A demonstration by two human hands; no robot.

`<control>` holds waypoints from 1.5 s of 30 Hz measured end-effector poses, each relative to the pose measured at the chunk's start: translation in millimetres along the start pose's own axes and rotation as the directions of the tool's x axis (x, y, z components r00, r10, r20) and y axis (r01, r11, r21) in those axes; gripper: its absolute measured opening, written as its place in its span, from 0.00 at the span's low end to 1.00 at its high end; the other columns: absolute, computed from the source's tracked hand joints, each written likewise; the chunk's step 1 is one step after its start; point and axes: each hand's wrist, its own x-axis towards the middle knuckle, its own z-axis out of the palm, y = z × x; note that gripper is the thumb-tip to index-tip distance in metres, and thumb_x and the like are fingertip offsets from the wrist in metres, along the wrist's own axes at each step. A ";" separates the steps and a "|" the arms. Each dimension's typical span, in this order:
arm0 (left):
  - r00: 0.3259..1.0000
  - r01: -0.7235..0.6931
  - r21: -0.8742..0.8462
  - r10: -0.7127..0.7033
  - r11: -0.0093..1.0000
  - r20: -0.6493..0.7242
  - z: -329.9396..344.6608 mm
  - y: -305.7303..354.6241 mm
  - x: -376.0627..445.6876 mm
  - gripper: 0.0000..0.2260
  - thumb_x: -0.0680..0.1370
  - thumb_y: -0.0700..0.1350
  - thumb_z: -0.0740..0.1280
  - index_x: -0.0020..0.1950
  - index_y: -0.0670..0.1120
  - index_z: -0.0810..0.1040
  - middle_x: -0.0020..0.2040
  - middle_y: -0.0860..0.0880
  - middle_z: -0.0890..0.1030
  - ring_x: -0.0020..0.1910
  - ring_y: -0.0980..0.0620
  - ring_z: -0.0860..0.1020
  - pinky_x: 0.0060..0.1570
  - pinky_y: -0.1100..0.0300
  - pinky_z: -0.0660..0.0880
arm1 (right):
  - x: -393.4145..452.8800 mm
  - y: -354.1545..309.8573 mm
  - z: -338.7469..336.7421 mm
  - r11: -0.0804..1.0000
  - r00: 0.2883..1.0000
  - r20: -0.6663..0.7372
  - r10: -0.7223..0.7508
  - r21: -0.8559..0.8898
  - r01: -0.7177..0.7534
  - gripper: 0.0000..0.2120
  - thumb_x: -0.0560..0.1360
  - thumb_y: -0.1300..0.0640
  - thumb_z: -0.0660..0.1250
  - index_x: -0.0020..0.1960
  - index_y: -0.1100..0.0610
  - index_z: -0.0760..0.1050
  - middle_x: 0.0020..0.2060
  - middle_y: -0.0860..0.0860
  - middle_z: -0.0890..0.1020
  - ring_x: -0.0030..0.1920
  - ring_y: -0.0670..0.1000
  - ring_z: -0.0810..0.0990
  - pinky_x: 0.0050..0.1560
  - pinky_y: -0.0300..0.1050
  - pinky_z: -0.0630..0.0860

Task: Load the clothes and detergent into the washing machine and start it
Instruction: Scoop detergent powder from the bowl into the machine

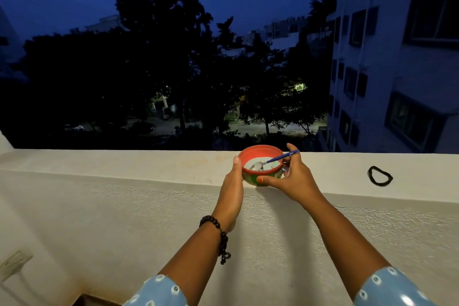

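Note:
A small red bowl (pixel 258 153) with a green lower half sits on top of the white balcony parapet (pixel 149 164). White detergent powder (pixel 269 162) lies inside it, along with a metal spoon (pixel 257 166) whose blue handle sticks out to the right. My left hand (pixel 232 189) grips the bowl's left side. My right hand (pixel 291 179) wraps around its right side, thumb under the front, fingers behind near the spoon handle. No washing machine or clothes are in view.
A black hair tie (pixel 380 176) lies on the parapet to the right. Beyond the ledge are dark trees and a white building (pixel 397 69). A wall switch plate (pixel 13 264) sits low at the left.

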 end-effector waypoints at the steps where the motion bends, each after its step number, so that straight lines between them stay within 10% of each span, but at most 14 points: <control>1: 1.000 0.001 0.000 -0.001 1.000 0.001 -0.8 -0.4 -0.3 0.22 0.80 0.64 0.43 0.64 0.59 0.69 0.59 0.57 0.72 0.59 0.59 0.69 0.60 0.59 0.64 | -0.5 0.4 -0.6 1.000 1.000 0.001 -0.003 0.017 0.003 0.58 0.62 0.51 0.81 0.78 0.53 0.45 0.74 0.54 0.66 0.72 0.57 0.67 0.69 0.54 0.68; 12: 0.999 -0.029 0.071 0.032 0.997 -0.040 -18.5 9.1 -10.5 0.31 0.80 0.65 0.46 0.77 0.50 0.60 0.78 0.49 0.62 0.75 0.49 0.62 0.74 0.46 0.60 | -9.7 0.1 -13.5 0.997 0.995 -0.102 -0.015 0.072 0.022 0.55 0.61 0.43 0.77 0.78 0.49 0.47 0.77 0.55 0.59 0.75 0.59 0.62 0.68 0.59 0.67; 21: 0.981 -0.185 0.285 0.195 0.941 -0.010 -17.3 11.0 -29.4 0.35 0.76 0.68 0.47 0.79 0.52 0.55 0.79 0.52 0.57 0.77 0.53 0.57 0.76 0.52 0.54 | -24.8 -29.4 -6.9 0.866 0.907 -0.216 -0.361 -0.438 0.241 0.36 0.77 0.40 0.64 0.78 0.52 0.55 0.78 0.53 0.54 0.78 0.54 0.41 0.76 0.57 0.46; 30: 0.818 -0.238 0.832 0.565 0.500 -0.106 -50.4 -7.3 -38.1 0.36 0.78 0.67 0.39 0.80 0.48 0.43 0.80 0.50 0.38 0.75 0.54 0.32 0.72 0.48 0.32 | -48.5 -54.2 22.2 0.629 0.827 -0.088 -0.555 -0.695 0.348 0.34 0.78 0.38 0.53 0.78 0.54 0.53 0.79 0.55 0.47 0.78 0.56 0.38 0.75 0.61 0.40; 45: 0.836 0.187 0.960 0.480 0.208 -0.267 -150.4 -87.1 -86.7 0.35 0.77 0.66 0.34 0.78 0.46 0.41 0.80 0.44 0.42 0.78 0.45 0.41 0.73 0.40 0.38 | -89.2 -41.9 146.7 0.560 0.830 0.110 -0.546 -0.689 0.460 0.37 0.77 0.34 0.52 0.79 0.52 0.50 0.79 0.56 0.49 0.78 0.58 0.43 0.74 0.62 0.43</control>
